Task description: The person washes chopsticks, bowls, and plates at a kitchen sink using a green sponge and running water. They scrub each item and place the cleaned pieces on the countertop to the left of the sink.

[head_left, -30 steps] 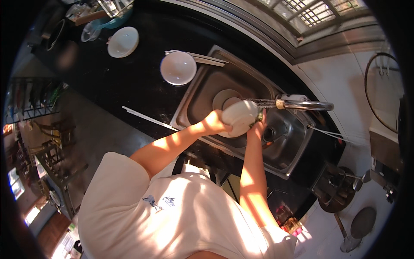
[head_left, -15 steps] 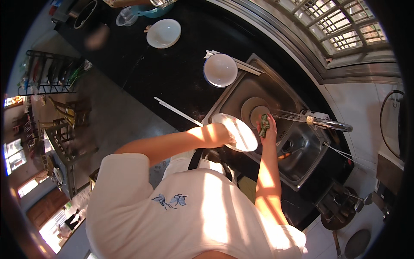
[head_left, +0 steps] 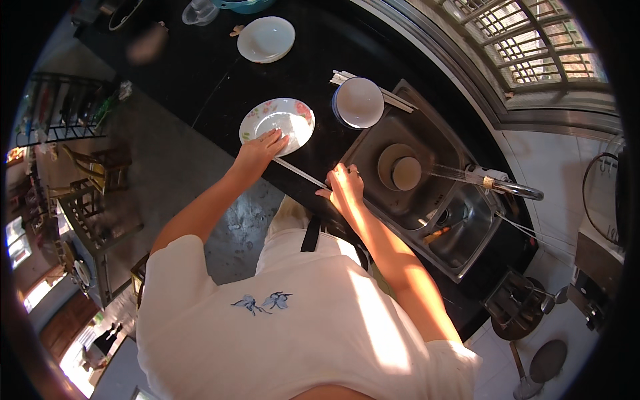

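On the dark counter left of the sink is a white plate with pink flowers (head_left: 277, 113). My left hand (head_left: 257, 157) has its fingers over the plate's near rim; its thumb is hidden. White chopsticks (head_left: 303, 175) run from under the plate toward my right hand (head_left: 347, 187). That hand is closed at the sink's near left edge, its fingers curled, and what they hold is hidden. In the steel sink (head_left: 373, 143), a small bowl (head_left: 407, 175) sits against a larger round dish (head_left: 389, 158). Water streams toward them from the faucet (head_left: 517, 191).
A white bowl with a blue rim (head_left: 360, 103) stands by the sink's far left corner, beside more chopsticks (head_left: 399, 101). Farther left is another white bowl (head_left: 265, 40). An orange-handled tool (head_left: 437, 235) lies in the smaller basin. A utensil holder (head_left: 513, 303) stands at the right.
My left hand has moved the plate from beside the sink to the counter at the left. My right hand has drawn back from the basin; the green cloth-like thing in it no longer shows.
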A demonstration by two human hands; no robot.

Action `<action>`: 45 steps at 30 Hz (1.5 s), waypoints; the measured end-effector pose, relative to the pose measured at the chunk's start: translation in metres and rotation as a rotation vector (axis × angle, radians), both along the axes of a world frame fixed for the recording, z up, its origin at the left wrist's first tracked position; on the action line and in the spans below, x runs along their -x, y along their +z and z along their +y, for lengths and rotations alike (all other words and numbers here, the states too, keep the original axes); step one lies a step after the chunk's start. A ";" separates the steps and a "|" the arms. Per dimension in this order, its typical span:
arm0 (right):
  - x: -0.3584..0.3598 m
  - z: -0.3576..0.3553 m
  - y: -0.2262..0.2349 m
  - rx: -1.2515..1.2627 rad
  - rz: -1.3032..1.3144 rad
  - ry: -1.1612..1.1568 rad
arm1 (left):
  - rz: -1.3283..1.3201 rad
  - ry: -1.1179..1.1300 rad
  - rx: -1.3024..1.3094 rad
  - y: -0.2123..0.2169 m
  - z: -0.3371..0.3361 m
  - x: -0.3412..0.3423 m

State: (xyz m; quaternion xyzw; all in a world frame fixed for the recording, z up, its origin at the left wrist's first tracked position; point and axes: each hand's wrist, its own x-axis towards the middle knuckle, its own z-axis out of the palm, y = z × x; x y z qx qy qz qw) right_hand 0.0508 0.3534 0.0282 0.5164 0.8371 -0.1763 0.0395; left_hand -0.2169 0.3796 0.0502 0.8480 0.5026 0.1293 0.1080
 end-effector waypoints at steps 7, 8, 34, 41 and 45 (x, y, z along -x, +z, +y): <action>0.028 -0.002 -0.023 -0.082 -0.004 0.081 | -0.060 0.026 -0.039 -0.029 0.018 0.003; 0.029 -0.002 -0.030 -0.119 -0.005 0.045 | -0.072 0.024 -0.038 -0.031 0.020 0.003; -0.051 0.033 -0.016 0.208 0.282 -0.011 | 0.111 -0.045 -0.192 -0.056 0.045 -0.014; -0.108 0.032 0.023 0.182 0.318 -0.090 | -0.376 -0.362 0.417 -0.018 0.001 -0.091; -0.151 0.031 0.055 0.054 0.220 -0.009 | -0.479 -0.263 1.156 -0.027 0.005 -0.136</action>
